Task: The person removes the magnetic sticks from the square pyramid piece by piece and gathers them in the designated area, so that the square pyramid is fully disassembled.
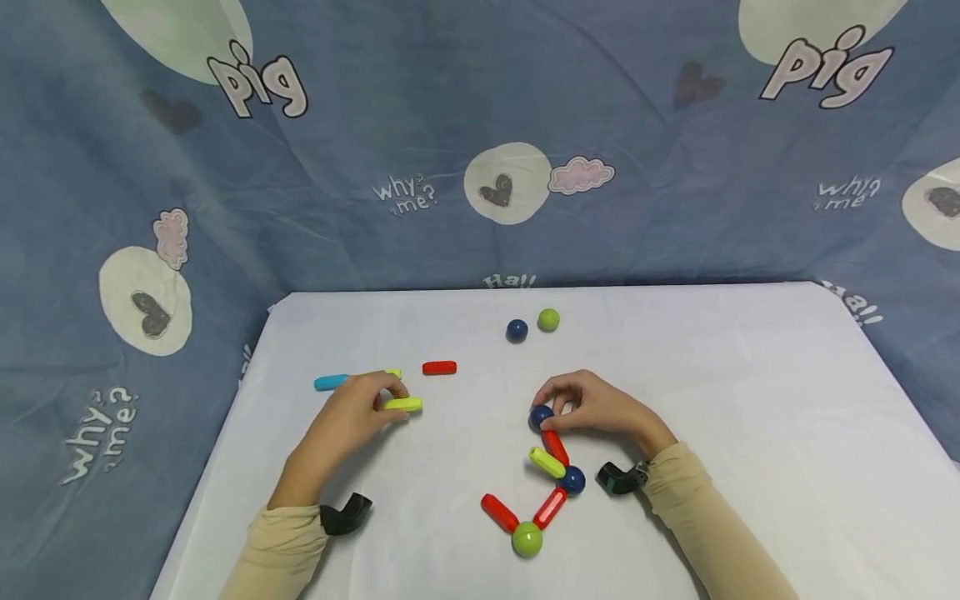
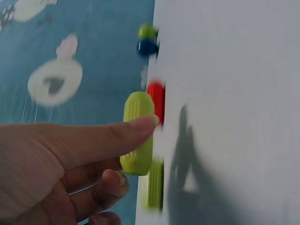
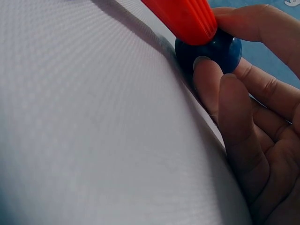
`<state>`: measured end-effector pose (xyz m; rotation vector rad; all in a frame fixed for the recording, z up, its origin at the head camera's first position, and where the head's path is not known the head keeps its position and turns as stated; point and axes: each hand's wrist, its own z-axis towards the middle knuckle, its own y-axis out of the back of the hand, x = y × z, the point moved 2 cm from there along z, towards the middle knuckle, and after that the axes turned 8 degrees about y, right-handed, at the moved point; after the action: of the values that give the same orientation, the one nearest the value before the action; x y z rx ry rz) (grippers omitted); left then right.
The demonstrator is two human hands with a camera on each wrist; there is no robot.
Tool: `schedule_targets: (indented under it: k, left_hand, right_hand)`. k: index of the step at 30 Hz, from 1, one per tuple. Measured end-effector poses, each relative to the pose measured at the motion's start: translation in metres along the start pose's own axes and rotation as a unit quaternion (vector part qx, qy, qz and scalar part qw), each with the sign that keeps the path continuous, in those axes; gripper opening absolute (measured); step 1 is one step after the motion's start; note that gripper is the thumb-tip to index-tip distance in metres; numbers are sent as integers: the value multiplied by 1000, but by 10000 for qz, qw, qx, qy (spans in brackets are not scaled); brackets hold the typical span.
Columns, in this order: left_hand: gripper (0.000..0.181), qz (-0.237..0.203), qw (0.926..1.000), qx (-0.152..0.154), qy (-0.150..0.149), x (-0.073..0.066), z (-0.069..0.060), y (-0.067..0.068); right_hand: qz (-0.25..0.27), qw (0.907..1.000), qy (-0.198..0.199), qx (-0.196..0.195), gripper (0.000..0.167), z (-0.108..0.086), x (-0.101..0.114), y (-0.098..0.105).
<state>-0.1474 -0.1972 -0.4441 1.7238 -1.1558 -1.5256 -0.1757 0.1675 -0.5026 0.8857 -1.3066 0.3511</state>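
Between thumb and fingers my left hand (image 1: 358,410) pinches a yellow-green rod (image 2: 137,133), held above the table in the left wrist view. My right hand (image 1: 596,406) grips a dark blue ball (image 3: 208,51) at the upper end of a joined chain. From that ball a red rod (image 1: 555,447) runs to a second blue ball (image 1: 572,481). A yellow-green rod (image 1: 547,462) sticks out from this second ball, and another red rod (image 1: 551,508) links it to a green ball (image 1: 527,540). One more red rod (image 1: 499,512) angles up left from the green ball.
A loose red rod (image 1: 439,367) lies right of the left hand. Behind that hand are a light blue rod (image 1: 331,382) and another yellow-green rod (image 2: 153,185), partly covered. Toward the table's back sit a blue ball (image 1: 517,331) and a green ball (image 1: 548,320).
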Motion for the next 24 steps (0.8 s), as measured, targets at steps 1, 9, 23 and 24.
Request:
schedule_targets:
  k: [1, 9, 23, 24]
  left_hand:
    - [21, 29, 10000, -17, 46, 8, -2, 4]
    - [19, 198, 9996, 145, 108, 57, -12, 29]
    - [20, 132, 9995, 204, 196, 84, -12, 36]
    - [20, 128, 9995, 204, 189, 85, -12, 36]
  right_hand:
    - [1, 10000, -9, 0, 29, 0, 0, 0]
    - [-47, 10000, -38, 7, 29, 0, 0, 0]
    - [-21, 10000, 5, 19, 28, -1, 2, 0]
    - [-35, 10000, 4, 22, 28, -1, 2, -1]
